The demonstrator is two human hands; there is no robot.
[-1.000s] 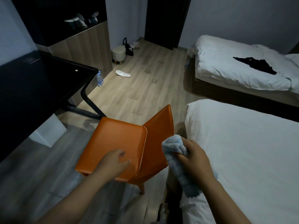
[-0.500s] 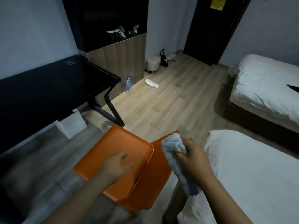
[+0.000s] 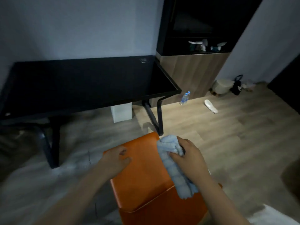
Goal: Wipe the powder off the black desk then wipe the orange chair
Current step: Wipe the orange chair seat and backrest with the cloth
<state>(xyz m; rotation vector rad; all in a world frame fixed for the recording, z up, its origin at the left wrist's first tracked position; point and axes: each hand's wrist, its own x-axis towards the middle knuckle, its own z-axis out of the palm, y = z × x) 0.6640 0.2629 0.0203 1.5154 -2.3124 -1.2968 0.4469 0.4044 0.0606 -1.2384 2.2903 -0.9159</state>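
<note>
Standing over the orange chair (image 3: 144, 177), the person has it low in front at six o'clock. The black desk (image 3: 81, 85) stretches from nine to twelve o'clock, near it but apart. The right hand (image 3: 190, 159) grips a bunched pale blue cloth (image 3: 169, 144), fingers curled round its middle, one end hanging over the seat's right side. The left hand (image 3: 116, 161) lies on the seat's left corner, fingers bent. Blur keeps me from telling whether they hook the edge or only press.

The cloth looks soft, light and floppy, so I'd hold it wadded, a broad face down. The chair's covering looks smooth, firm and probably slick. The chair may skid on the wooden floor (image 3: 211, 135), so a steadying hold at the seat edge seems wise.
</note>
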